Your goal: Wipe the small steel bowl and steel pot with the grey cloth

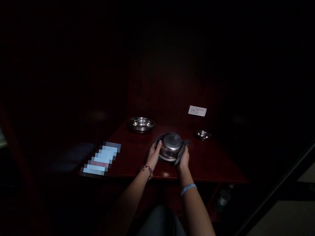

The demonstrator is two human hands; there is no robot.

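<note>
Between my hands is a shiny metal bowl point(172, 142), bottom side up over the dark red desk point(213, 163). My left hand point(153, 155) grips its left side, thumb along the wall. A grey cloth point(182, 152) lies against the bowl's right side, and my right hand point(184, 160) is closed on it, its fingers mostly hidden behind. Whether the bowl's rim rests on the desk or hangs just above it, I cannot tell.
Shallow metal bowls point(141, 124), seemingly stacked, stand at the back left. A small metal bowl point(203, 135) stands back right, below a white wall socket point(197, 111). A blurred bright rectangle point(102, 160) lies at the left edge. A bottle point(223, 199) stands below, right.
</note>
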